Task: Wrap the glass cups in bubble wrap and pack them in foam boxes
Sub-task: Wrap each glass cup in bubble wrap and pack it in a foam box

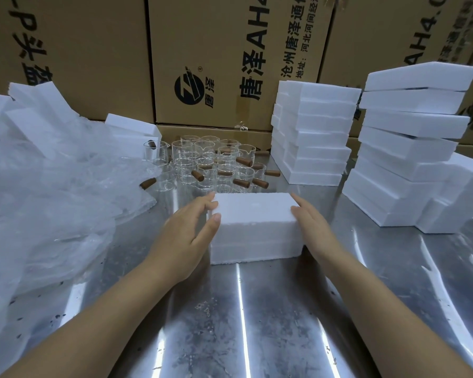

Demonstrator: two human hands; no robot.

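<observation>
Two straight-fingered hands, left hand (187, 233) and right hand (314, 227), press a foam box (254, 214) on steel table (284, 323); cartons (216, 50) behind.

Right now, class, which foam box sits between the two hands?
The single box lying alone near the front of the table: the left hand and right hand touch its ends. The others are in stacks or piled farther back.
</observation>
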